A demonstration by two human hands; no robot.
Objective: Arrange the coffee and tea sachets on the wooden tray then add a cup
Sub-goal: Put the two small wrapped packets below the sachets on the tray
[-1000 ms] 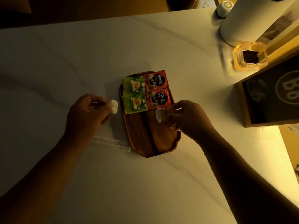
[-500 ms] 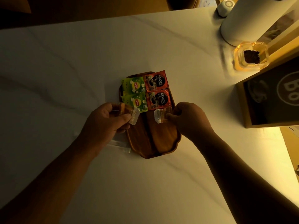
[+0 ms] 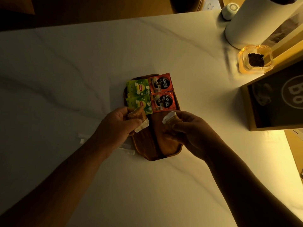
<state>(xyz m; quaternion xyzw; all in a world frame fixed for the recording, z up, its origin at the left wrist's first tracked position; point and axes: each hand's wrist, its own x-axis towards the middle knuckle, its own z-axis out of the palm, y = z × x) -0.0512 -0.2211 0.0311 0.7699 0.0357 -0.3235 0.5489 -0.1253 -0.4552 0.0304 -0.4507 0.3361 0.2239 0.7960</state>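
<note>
Both hands had closed in over the oblong dark wooden tray [image 3: 165, 149] since a moment before, the left hand [image 3: 118, 126] having travelled in from the bare tabletop to its near-left rim. It pinched a small translucent amber sachet with white sealed ends [image 3: 138, 119] between thumb and fingers; the right hand [image 3: 190, 126] gripped a matching amber sachet [image 3: 169, 119] the same way, both hovering just above the empty near half of the tray. Two clear plastic wrappers [image 3: 127, 147] lay on the pale marble-look table [image 3: 65, 71] beside the left wrist.

Placing these well looked a matter of lowering each packet flat, directly below the row already set, edges squared to it and clear of the tray's raised lip, while leaving the near end free for a cup; no cup could be seen for certain.

Further back, two green square tea sachets [image 3: 138, 95] sat left and two red square coffee sachets [image 3: 162, 92] right, touching in a neat grid. The tray's long axis ran away from the onlooker's side, leaning slightly left; the held packets tilted across it, white ends pointing inward and down.

Beyond stood a glass dish of dark granules [image 3: 255, 58], a white cylinder [image 3: 255, 22] and a dark framed sign [image 3: 277, 99].
</note>
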